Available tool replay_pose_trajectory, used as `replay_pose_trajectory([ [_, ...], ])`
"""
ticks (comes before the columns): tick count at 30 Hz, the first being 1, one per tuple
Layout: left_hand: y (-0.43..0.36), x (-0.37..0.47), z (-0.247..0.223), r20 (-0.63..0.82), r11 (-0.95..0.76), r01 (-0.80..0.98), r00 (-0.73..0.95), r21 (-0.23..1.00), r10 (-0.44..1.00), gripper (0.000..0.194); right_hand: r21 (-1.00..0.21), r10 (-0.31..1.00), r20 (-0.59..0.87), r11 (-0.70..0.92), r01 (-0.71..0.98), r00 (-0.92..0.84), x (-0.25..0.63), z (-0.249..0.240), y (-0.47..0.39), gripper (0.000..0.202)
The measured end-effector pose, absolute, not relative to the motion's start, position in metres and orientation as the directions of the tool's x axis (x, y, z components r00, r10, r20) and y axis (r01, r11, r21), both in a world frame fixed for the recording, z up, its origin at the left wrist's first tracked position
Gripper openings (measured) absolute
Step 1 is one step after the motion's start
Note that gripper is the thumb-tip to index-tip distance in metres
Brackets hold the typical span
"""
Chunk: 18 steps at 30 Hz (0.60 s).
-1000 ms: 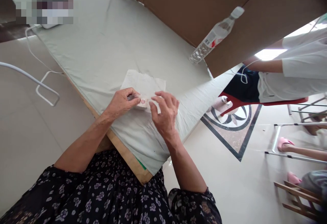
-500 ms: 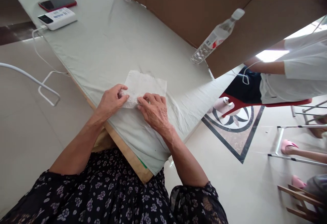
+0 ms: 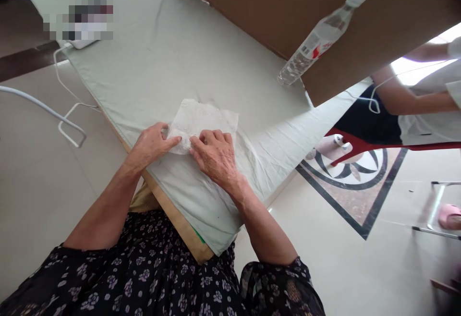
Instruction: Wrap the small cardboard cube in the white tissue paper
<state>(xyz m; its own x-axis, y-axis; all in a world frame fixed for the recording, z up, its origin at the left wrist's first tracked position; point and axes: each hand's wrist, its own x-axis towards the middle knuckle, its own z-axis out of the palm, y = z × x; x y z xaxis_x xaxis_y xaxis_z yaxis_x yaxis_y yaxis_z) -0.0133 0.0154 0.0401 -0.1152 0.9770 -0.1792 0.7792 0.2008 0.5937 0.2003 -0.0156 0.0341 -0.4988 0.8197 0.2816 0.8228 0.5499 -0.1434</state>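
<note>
A thin white sheet, like a paper tissue (image 3: 209, 116), lies on the cloth-covered table close to its near corner. Its near left part looks crumpled or folded over. My left hand (image 3: 149, 145) is at the sheet's left edge, thumb resting on the sheet and forefinger apart from the thumb. My right hand (image 3: 216, 157) covers the near right part, its fingers curled and the thumb close to the forefinger against the folded edge. The right hand hides some of that edge.
A clear plastic bottle (image 3: 317, 42) leans by a large brown cardboard panel (image 3: 252, 13). Blurred items and a white cable (image 3: 57, 66) are at the far left. At right, another person's arm (image 3: 403, 92) shows beyond the panel, with a red chair (image 3: 353, 148) below.
My left thumb and forefinger have spread apart at the sheet's left edge. My right fingers have shifted slightly left. The view has turned a little, moving the bottle and the other person rightward.
</note>
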Motion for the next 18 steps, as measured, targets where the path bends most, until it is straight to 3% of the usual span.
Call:
replay_pose_trajectory([
  [5,0.014,-0.005,0.042,-0.159,0.136,0.712,-0.034,0.689,0.987,0.025,-0.136,0.809,0.283,0.566,0.813,-0.516,0.200,0.037,-0.015,0.015],
  [10,0.008,0.014,0.051,0.008,0.054,0.749,-0.079,0.660,0.997,0.020,-0.141,0.816,0.280,0.556,0.819,-0.506,0.197,0.038,-0.014,0.022],
  [14,0.007,0.034,0.054,-0.041,0.074,0.622,-0.067,0.780,0.997,0.013,-0.198,0.834,0.276,0.536,0.821,-0.478,0.195,0.038,-0.013,0.024],
  [18,0.005,0.043,0.058,-0.074,0.058,0.571,0.006,0.819,0.997,0.016,-0.247,0.842,0.271,0.529,0.812,-0.467,0.197,0.040,-0.017,0.051],
])
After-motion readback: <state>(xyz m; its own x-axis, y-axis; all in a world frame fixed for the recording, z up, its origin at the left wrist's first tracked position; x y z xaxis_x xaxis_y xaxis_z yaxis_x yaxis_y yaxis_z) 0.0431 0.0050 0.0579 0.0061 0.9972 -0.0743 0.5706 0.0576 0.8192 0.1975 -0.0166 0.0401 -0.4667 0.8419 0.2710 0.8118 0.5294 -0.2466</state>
